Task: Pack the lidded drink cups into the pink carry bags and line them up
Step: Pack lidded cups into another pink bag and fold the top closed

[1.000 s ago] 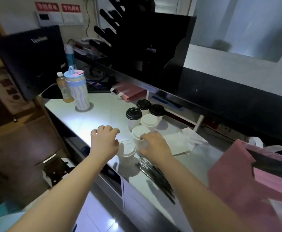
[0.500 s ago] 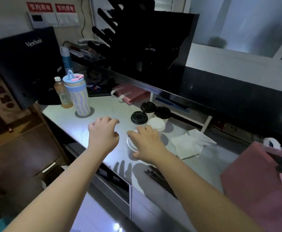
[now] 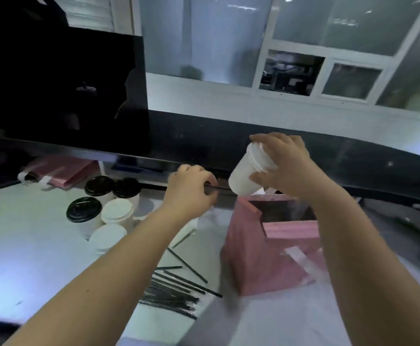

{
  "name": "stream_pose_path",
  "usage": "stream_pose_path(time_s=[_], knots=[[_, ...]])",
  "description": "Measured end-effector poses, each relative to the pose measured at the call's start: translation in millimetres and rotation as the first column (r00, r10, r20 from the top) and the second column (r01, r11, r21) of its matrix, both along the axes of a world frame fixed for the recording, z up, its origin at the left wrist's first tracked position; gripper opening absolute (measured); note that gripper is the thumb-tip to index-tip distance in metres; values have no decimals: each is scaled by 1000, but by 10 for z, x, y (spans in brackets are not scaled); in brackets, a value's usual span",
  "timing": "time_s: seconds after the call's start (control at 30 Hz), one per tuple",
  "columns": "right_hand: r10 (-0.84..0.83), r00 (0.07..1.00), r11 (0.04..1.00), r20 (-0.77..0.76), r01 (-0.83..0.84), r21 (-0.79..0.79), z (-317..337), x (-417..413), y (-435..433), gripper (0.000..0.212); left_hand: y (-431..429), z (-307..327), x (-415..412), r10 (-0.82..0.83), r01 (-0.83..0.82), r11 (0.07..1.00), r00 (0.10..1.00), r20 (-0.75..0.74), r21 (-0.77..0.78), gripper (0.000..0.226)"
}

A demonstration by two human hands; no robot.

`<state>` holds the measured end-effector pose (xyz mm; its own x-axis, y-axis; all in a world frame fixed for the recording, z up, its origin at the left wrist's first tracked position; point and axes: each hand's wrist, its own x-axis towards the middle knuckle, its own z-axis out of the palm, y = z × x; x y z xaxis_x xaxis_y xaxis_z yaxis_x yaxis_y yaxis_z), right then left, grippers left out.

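Blurring out pink bag [image 3: 253,248] interior, right side of tabletop [image 3: 29,245]. Gripping white lidded cup [image 3: 247,174], tilted, just above bag mouth, in right hand [image 3: 283,168]. Curling fingers of left hand [image 3: 189,191] nearby; cannot tell whether holding anything.

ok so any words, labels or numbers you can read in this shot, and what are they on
No text can be read in this view.
Window glass: a faint pale mark, too blurred to read.
White cup, pink bag, black lids: no print shows.
Dark screen: no brand or text shows.
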<state>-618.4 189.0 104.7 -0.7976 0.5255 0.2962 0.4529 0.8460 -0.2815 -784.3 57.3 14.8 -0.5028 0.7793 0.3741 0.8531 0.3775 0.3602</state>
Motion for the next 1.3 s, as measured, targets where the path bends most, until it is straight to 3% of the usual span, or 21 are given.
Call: stream_pose_path(time_s=[0.17, 0.23, 0.33, 0.47, 0.6, 0.7, 0.93, 1.2, 1.3], knots=[[-106, 992, 994, 66, 107, -7, -132, 623, 341, 78, 595, -256, 652, -258, 260, 965, 932, 256, 26, 26], [-123, 986, 992, 116, 120, 32, -327, 718, 406, 79, 729, -351, 773, -256, 274, 961, 936, 241, -43, 33], [-119, 969, 991, 217, 103, 82, -659, 767, 486, 74, 746, -378, 826, -224, 261, 943, 957, 186, -209, 64], [-97, 929, 995, 358, 83, 56, -997, 785, 539, 76, 589, -386, 832, -224, 317, 890, 930, 291, -328, 108], [-73, 866, 997, 495, 66, 31, -1214, 744, 550, 79, 471, -421, 910, -243, 355, 864, 915, 322, -358, 130], [-52, 838, 998, 544, 30, 49, -1301, 652, 560, 82, 424, -395, 1012, -253, 367, 864, 908, 334, -345, 132], [152, 862, 987, 485, -107, -118, -1545, 430, 455, 91, 401, -331, 1133, -235, 350, 881, 908, 347, -318, 131], [224, 848, 974, 481, -181, -135, -1917, 418, 507, 87, 417, -455, 1135, -204, 307, 900, 924, 324, -310, 125], [315, 802, 946, 507, -220, -239, -2026, 402, 494, 78, 423, -481, 1121, -198, 291, 912, 930, 310, -289, 122]])
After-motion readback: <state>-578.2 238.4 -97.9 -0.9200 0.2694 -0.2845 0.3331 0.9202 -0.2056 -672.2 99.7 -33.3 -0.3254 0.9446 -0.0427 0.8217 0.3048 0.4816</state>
